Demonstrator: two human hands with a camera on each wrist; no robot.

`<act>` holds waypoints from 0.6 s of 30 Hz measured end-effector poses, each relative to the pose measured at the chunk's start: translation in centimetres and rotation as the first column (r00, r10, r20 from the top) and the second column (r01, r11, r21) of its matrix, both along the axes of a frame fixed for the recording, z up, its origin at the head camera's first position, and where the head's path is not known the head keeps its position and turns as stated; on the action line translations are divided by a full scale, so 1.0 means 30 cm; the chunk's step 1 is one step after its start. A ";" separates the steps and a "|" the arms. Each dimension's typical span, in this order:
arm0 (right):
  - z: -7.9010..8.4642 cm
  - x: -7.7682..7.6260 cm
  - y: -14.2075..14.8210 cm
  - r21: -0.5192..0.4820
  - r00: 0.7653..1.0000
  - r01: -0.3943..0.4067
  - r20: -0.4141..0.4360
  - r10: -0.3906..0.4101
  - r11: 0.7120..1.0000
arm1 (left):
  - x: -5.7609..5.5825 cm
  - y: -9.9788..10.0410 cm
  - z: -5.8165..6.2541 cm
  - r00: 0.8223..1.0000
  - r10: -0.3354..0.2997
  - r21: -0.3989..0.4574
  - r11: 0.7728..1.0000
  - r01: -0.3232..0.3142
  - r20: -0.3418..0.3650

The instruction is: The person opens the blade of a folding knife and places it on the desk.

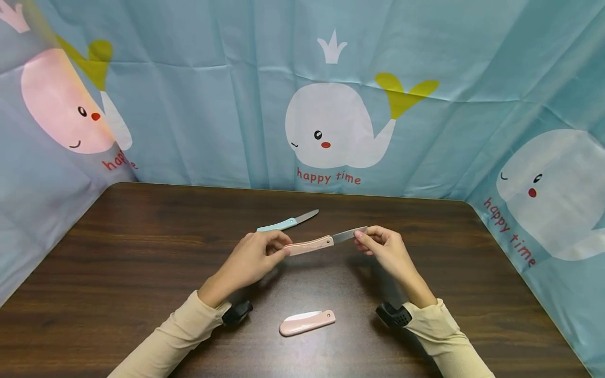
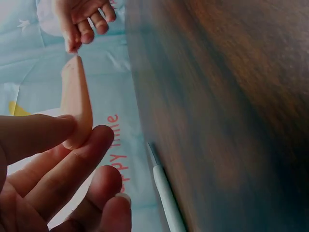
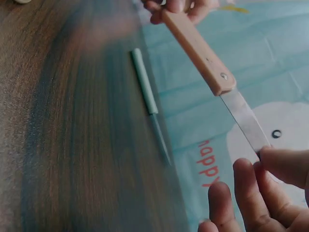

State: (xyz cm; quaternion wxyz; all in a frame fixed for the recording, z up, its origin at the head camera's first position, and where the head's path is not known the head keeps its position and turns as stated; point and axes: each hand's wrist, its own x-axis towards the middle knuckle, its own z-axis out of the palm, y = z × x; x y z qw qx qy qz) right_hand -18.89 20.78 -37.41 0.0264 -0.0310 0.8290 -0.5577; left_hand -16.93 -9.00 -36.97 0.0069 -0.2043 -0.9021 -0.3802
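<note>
Between both hands, above the table, a pink-handled folding knife (image 1: 309,245) is held with its blade out. My left hand (image 1: 252,258) pinches the butt of the handle between thumb and fingers. The blade's tip end is pinched by my right hand (image 1: 385,251), and the bare metal blade (image 3: 244,118) shows between that hand and the handle. Behind the left hand, an unfolded light-blue folding knife (image 1: 279,226) lies on the table, blade pointing right. Nearer the front lies a second pink folding knife (image 1: 307,324), folded, with a whitish blade edge along its handle.
The dark wood-grain table (image 1: 142,262) spans the view. A light-blue curtain (image 1: 189,105) with printed whales hangs behind the table and along its sides. Each wrist wears a small black device, the left one (image 1: 238,313) and the right one (image 1: 394,314).
</note>
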 end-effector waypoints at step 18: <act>-0.049 -0.162 -0.054 -0.131 0.989 0.077 0.133 -0.059 0.988 | -0.091 0.038 -0.038 0.996 0.052 -0.166 0.985 -0.039 0.072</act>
